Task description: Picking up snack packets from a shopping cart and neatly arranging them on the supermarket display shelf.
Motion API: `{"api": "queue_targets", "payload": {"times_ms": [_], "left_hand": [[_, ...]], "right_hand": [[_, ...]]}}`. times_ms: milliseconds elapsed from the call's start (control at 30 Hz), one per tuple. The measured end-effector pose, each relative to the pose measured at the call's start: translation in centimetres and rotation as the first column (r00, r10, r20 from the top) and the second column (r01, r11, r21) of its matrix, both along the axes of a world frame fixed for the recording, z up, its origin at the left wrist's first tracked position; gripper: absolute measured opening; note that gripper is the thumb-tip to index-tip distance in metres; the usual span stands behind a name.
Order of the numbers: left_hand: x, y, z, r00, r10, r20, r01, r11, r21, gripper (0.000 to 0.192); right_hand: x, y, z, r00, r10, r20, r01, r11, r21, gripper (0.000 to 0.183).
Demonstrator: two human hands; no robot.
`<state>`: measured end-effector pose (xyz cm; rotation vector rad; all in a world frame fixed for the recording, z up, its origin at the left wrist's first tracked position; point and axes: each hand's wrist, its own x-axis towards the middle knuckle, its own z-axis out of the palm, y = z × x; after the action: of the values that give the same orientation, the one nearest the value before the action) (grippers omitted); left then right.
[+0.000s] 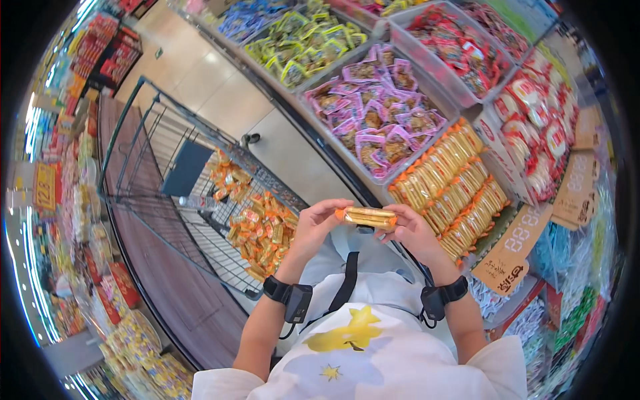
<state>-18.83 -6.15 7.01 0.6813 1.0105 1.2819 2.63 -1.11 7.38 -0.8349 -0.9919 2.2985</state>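
Note:
A wrapped snack bar (367, 217) with orange ends is held level between my two hands, in front of my waist. Its left end is in the fingers of my left hand (320, 223); the fingers of my right hand (407, 227) are on its right end. Just beyond my right hand lie packed rows of like wrapped bars (450, 190) in a display bin. To the left, a wire shopping cart (220, 235) contains many loose orange-and-gold packets (265, 225).
Clear plastic bins of pink-wrapped snacks (375, 110), green-wrapped snacks (310, 40) and red-wrapped snacks (460, 50) stand ahead. Cardboard price signs (512, 250) edge the display at right. A brown wooden platform (175, 290) and stocked shelves (75, 225) are at left.

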Motion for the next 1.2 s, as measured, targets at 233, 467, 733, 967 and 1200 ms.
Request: {"api": "queue_targets", "payload": {"times_ms": [233, 467, 733, 967, 1200], "left_hand": [[3.1, 2.6, 1.0, 0.962, -0.269, -0.039, 0.271, 0.962, 0.044, 0.042], [5.5, 4.4, 0.5, 0.919, -0.316, -0.235, 0.340, 0.938, 0.070, 0.038], [6.2, 5.2, -1.0, 0.831, -0.423, -0.361, 0.393, 0.906, -0.155, 0.030], [7.1, 7.6, -1.7, 0.543, -0.314, -0.779, 0.368, 0.923, -0.115, 0.022], [7.1, 9.7, -2.8, 0.430, -0.280, -0.858, 0.332, 0.933, -0.138, 0.023]], "right_hand": [[3.6, -0.9, -0.2, 0.969, -0.208, 0.132, 0.150, 0.923, 0.354, 0.049], [5.6, -0.9, -0.3, 0.892, -0.348, 0.287, 0.132, 0.810, 0.571, 0.046], [6.8, -1.3, -1.9, 0.825, -0.308, 0.474, 0.024, 0.857, 0.515, 0.041], [6.1, -0.6, -4.2, 0.707, -0.386, 0.593, 0.028, 0.853, 0.521, 0.035], [5.6, 0.6, -5.5, 0.763, -0.307, 0.569, 0.171, 0.944, 0.281, 0.026]]}}
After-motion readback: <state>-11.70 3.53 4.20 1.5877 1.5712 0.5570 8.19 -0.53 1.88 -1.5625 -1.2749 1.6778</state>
